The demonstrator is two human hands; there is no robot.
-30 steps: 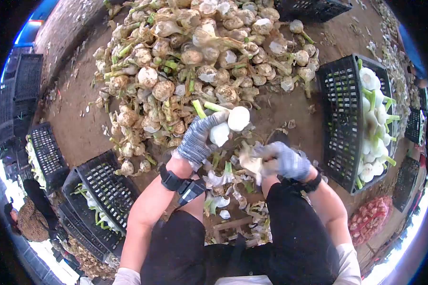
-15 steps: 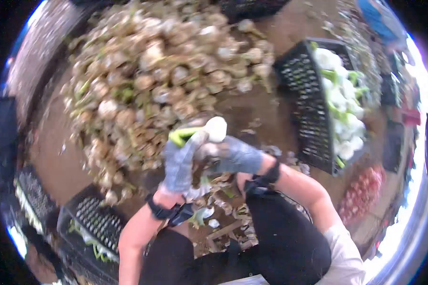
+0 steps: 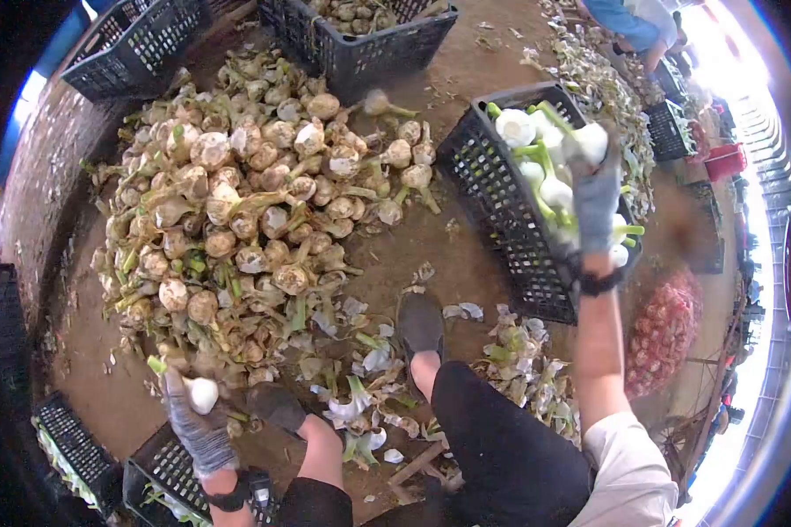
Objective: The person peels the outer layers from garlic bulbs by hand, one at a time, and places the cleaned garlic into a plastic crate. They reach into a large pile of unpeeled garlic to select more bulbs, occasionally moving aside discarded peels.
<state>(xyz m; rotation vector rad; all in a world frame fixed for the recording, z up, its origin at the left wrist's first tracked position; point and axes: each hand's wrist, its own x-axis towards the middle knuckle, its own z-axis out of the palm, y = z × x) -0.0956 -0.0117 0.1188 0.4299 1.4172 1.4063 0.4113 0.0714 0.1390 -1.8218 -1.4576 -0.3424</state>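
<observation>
My left hand (image 3: 195, 423), in a grey glove, holds a peeled white garlic bulb (image 3: 204, 395) with a short green stem, just above a black crate (image 3: 163, 461) at the lower left. Over the black crate of peeled bulbs (image 3: 514, 202) on the right, my gloved right hand (image 3: 597, 198) is closed on another white bulb (image 3: 589, 143) with a green stem. A large heap of unpeeled, soil-stained garlic (image 3: 237, 202) lies on the ground between my hands.
Black crates stand at the top (image 3: 351, 57), the upper left (image 3: 136, 48) and the lower left edge (image 3: 75, 452). A red net sack (image 3: 664, 338) lies at the right. Peeled skins (image 3: 365, 395) litter the ground around my feet. Another person (image 3: 633, 26) is at the upper right.
My hands, together near the middle before, have moved apart: the left down and left, the right up and right to the crate. Each holds a bulb. The view has shifted too.
</observation>
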